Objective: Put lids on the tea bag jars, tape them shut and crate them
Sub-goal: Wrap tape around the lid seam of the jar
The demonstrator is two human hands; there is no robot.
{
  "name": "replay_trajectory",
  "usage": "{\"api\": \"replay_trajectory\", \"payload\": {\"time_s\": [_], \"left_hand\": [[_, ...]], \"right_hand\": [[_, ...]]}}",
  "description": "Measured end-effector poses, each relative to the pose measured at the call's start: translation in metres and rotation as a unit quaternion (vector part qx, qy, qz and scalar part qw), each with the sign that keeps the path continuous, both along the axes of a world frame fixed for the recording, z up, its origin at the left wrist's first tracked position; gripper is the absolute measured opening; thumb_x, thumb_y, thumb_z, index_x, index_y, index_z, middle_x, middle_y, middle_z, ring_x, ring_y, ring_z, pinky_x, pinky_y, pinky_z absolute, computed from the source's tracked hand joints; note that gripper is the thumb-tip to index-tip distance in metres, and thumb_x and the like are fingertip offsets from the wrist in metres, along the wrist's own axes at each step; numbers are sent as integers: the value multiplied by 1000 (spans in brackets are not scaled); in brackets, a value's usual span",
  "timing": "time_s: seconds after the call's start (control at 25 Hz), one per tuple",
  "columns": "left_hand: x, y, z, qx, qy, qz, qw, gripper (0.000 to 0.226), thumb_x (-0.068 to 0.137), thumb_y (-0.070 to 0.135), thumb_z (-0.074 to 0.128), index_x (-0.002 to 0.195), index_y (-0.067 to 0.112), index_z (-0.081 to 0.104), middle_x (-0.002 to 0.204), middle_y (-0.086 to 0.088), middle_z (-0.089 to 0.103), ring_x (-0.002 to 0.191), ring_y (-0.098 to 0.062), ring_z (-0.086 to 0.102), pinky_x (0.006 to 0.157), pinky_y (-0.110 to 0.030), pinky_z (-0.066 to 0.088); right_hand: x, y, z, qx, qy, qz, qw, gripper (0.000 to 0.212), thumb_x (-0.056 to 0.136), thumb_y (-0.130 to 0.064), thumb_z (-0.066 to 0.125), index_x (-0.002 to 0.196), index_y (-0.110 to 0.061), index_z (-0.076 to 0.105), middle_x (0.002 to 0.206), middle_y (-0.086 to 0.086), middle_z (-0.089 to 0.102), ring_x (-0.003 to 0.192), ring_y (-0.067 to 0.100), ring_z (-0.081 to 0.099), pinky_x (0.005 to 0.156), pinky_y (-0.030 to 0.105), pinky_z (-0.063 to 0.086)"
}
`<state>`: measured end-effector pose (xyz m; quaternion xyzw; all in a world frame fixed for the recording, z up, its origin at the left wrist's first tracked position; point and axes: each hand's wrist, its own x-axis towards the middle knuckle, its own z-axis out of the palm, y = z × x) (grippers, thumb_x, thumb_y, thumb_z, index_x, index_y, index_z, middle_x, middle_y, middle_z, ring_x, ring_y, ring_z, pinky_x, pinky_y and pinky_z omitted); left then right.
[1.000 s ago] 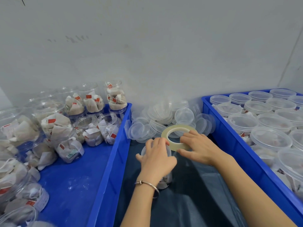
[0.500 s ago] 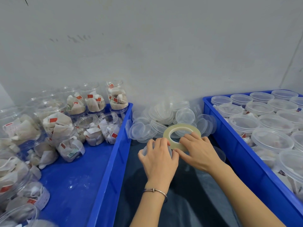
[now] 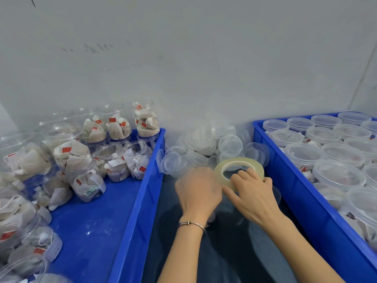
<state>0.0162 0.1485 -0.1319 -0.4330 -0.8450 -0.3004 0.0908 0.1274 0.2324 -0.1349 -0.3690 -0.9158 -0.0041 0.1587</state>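
The left hand's grip (image 3: 199, 192) is curling over the top of a jar that it is almost wholly hiding, while the right hand (image 3: 253, 193), touching it on the jar's right, is pinching the tape roll (image 3: 238, 170) lying flat just behind the jar. The lidded-jar crate (image 3: 295, 180) is standing right of the jar, nearer the right hand; the unlidded-jar crate (image 3: 142, 190) left; loose lids (image 3: 206, 148) are heaping behind, blocking nothing.

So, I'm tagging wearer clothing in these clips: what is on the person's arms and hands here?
Both forearms are bare, with no sleeves or gloves showing. The left hand has a thin metal bangle at its wrist; the right hand wears nothing visible.
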Motion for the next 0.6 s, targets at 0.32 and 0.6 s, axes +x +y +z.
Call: {"api": "replay_trajectory", "payload": {"time_s": [0.32, 0.6], "left_hand": [[-11, 10, 3, -12, -14, -49, 999, 15, 80, 37, 59, 94, 34, 57, 96, 16, 56, 98, -6, 52, 87, -35, 39], [-13, 10, 4, 10, -29, -91, 995, 16, 77, 36, 64, 92, 33, 61, 98, 15, 61, 96, -6, 54, 85, -35, 41]], "right_hand": [[0, -17, 2, -29, 55, -77, 995, 34, 94, -54, 37, 78, -25, 43, 84, -13, 48, 98, 11, 43, 73, 36, 33], [8, -31, 9, -15, 45, -102, 994, 37, 94, -55, 33, 78, -25, 46, 82, -13, 47, 91, 11, 41, 72, 35, 31]]}}
